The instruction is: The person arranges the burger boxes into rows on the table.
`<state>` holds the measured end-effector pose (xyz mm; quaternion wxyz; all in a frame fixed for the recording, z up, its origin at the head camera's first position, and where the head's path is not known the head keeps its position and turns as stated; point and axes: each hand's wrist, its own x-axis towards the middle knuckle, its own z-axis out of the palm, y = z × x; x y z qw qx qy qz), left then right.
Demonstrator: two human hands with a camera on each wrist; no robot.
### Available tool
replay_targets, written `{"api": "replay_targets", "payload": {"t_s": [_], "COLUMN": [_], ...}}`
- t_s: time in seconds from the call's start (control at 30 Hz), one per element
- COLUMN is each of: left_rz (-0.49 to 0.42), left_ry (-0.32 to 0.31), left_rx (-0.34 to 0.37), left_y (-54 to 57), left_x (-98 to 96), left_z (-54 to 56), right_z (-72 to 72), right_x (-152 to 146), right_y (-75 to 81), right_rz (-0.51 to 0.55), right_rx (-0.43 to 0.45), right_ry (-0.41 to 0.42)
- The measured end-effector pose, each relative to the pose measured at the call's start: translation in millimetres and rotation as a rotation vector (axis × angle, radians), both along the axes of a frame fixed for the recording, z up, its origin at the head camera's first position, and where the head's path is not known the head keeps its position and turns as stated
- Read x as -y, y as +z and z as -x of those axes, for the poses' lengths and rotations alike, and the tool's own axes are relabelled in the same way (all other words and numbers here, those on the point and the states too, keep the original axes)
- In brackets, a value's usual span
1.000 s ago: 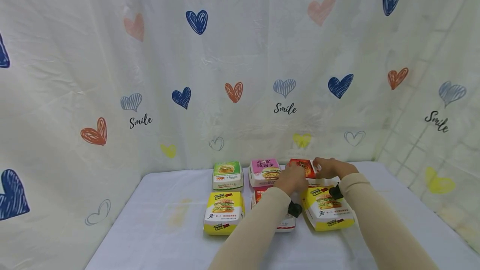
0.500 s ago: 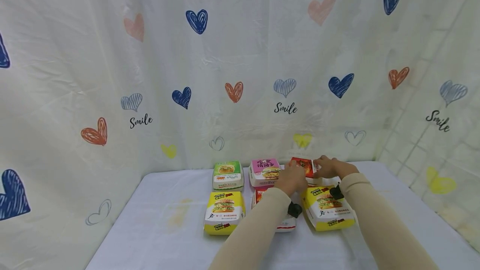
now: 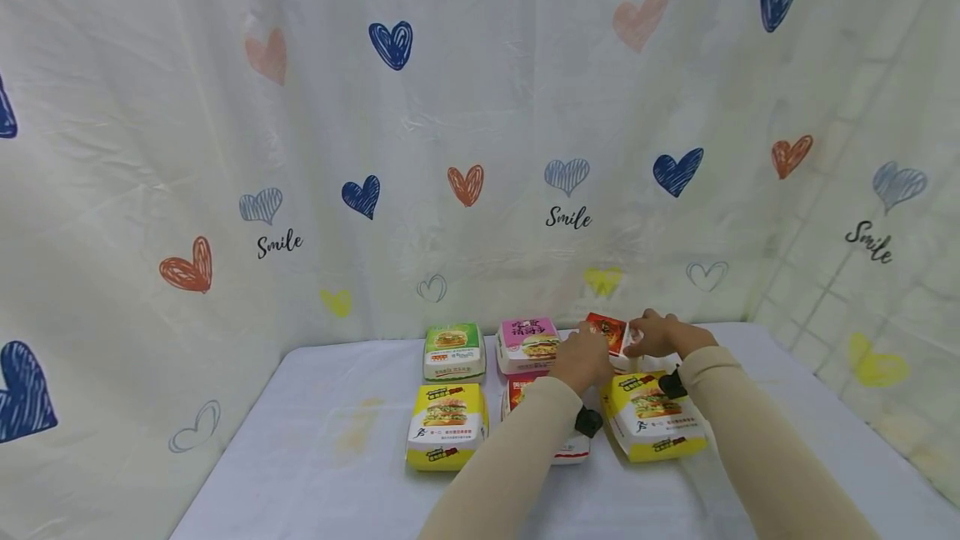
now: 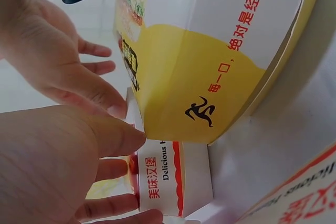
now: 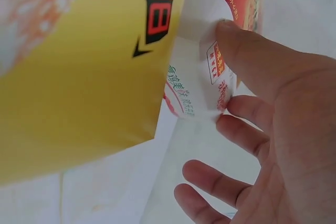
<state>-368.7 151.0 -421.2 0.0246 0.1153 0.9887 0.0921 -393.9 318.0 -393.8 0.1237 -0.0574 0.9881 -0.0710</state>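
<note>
A red-and-white burger box [image 3: 609,330] sits at the back right of the table, between my two hands. My left hand [image 3: 581,361] holds its left side, with the thumb near the front corner and the fingers along the box in the left wrist view. At the opposite side, my right hand [image 3: 660,335] pinches the box's white corner [image 5: 202,72] between thumb and fingers. Directly in front lies a yellow burger box [image 3: 652,417], turned a little askew. My left forearm partly covers another red-and-white burger box [image 3: 570,447] in the front middle.
A green burger box [image 3: 455,352] and a pink one [image 3: 528,344] stand in the back row. Another yellow burger box [image 3: 447,426] is at the front left. Behind the white-covered table [image 3: 300,457] hangs a curtain [image 3: 480,107] printed with hearts.
The back-right burger box has turned slightly clockwise and shifted a little right between my hands. Both hands stay at its sides; the other boxes have not moved.
</note>
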Motion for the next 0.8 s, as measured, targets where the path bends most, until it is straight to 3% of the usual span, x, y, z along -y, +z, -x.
{"api": "replay_targets", "payload": {"t_s": [0.23,0.57,0.8], "left_rz": [-0.010,0.043,0.013], "left_ry": [-0.017,-0.034,-0.040], "left_rx": [-0.056,-0.074,-0.107], "left_y": [-6.0,-8.3,-10.0], "left_x": [-0.9,-0.3,-0.8], "left_z": [3.3,4.4,8.2], "right_z": [1.2,8.3,10.9], "right_x": [0.1,-4.2,-4.6], "right_y": [0.7,-4.1,-3.5], "right_rz": [-0.017,-0.040,0.001], "right_rx": [-0.034,-0.082,-0.071], "right_ry": [0.012,0.078,0.051]}}
